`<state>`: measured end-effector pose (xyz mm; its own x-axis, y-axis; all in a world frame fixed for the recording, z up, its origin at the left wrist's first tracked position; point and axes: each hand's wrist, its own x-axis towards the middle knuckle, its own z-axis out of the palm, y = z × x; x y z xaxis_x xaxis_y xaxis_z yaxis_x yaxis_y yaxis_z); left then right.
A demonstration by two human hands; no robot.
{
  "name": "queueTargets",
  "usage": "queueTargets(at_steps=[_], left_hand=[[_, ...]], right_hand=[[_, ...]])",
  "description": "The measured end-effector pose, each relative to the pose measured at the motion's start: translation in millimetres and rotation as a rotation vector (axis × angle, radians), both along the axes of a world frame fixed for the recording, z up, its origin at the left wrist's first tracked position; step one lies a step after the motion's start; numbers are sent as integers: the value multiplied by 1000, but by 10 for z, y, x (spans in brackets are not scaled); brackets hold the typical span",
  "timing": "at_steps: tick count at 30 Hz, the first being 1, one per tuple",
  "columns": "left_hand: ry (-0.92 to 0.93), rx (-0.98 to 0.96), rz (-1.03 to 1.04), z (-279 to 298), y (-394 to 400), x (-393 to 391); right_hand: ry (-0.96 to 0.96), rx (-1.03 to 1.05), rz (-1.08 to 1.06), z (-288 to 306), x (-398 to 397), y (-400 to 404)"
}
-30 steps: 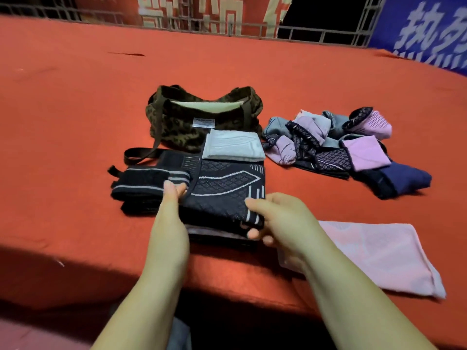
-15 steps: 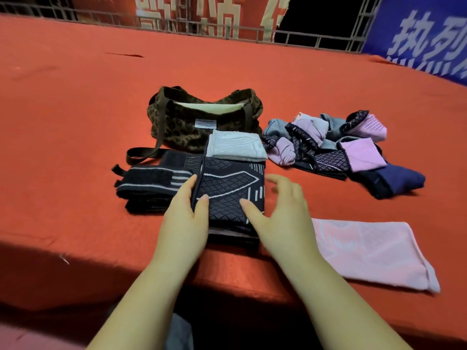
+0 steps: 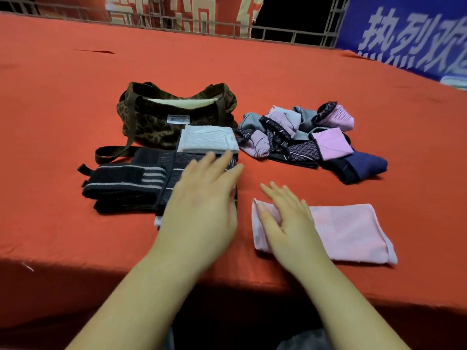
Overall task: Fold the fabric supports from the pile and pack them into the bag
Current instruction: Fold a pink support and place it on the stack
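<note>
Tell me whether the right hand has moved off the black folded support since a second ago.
Yes. The right hand has left the black folded support and shifted right, away from the bag, now resting open on the pink support.

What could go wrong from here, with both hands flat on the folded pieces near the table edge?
1. The pink support under the right hand lies close to the table's front edge; a careless slide could drop it.
2. The left hand presses the black patterned support, which overlaps the striped black one; lifting one may unfold the other.
3. The bag sags, so packing may snag.
</note>
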<state>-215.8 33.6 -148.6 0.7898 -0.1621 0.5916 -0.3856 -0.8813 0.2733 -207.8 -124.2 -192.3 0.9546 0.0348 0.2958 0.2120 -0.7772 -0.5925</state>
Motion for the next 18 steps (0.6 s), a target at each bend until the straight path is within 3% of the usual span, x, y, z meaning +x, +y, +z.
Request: queueTargets(at_steps=[3,6,8,13,18], left_hand=[[85,-67,-322,-157,-574,-187],[288,31,-374,-415,-887,-240],[394,102,-340,-591,-947,-183],[429,197,-318,-820,-883,-78],[386,110,-330,-856,-819,-24]], right_hand=[[-55,39,-261,-146,-137,-346],[-148,-16,-563,-292,-304,-772],[-65,1,-707,-371,-420,-1015],[-75,36,-804,-464,-619,-1346],[-96,-11,-774,-437,-661,-1462]])
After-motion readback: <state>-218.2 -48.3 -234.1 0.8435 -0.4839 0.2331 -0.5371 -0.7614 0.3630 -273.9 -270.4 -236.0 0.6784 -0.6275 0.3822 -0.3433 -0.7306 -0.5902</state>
